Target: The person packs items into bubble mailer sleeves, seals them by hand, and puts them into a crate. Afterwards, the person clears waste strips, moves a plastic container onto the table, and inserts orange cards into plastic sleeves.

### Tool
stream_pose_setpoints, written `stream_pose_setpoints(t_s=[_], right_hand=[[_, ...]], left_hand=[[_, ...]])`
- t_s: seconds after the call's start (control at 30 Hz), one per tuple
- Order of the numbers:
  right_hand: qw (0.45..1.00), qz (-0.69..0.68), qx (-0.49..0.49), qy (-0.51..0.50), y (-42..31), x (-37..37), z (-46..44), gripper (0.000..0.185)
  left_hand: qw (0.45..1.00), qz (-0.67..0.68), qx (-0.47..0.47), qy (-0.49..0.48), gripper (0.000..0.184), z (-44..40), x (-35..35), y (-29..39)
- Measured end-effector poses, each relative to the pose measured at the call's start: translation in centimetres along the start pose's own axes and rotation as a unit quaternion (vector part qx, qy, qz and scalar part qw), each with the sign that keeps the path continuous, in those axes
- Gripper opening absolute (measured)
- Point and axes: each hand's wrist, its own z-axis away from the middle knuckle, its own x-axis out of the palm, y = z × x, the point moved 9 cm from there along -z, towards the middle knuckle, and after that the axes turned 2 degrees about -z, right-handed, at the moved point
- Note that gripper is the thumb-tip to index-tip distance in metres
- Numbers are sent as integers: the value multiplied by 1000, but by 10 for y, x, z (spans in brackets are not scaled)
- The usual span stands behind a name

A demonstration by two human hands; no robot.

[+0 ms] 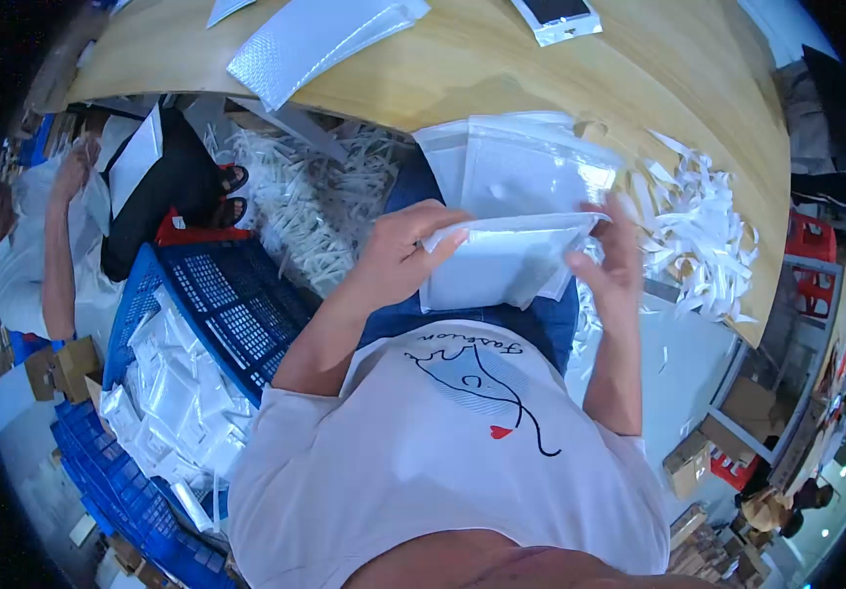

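A white padded envelope [511,260] is held up in front of my lap. My left hand [408,247] grips its left end, with the thumb on top. At its right end is my right hand [614,257], thumb apart from the fingers; the fingertips are blurred and partly behind the envelope's corner. Beyond it, more white envelopes [531,157] lie stacked at the table's near edge. A heap of white paper strips [700,231] rests to the right of my right hand.
On the wooden table [462,74] lie silvery bubble mailers [315,44] and a dark-topped white packet [555,18]. A blue basket [236,304] of white packets stands at the left. Another person [59,231] sits beyond it. Cut strips cover the floor.
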Motion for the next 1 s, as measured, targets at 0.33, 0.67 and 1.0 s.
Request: stream_pose_setpoints(t_s=[0.33,0.67,1.0], right_hand=[[961,-168,115,-187,51,22,7,36],[941,-216,252,-63,66,9,19,18],[996,-15,84,-28,30,8,-107,28]], left_hand=[[992,2,59,-112,23,1,-3,-4],[998,16,2,-66,20,0,14,-3],[992,9,101,79,14,83,-124,58]])
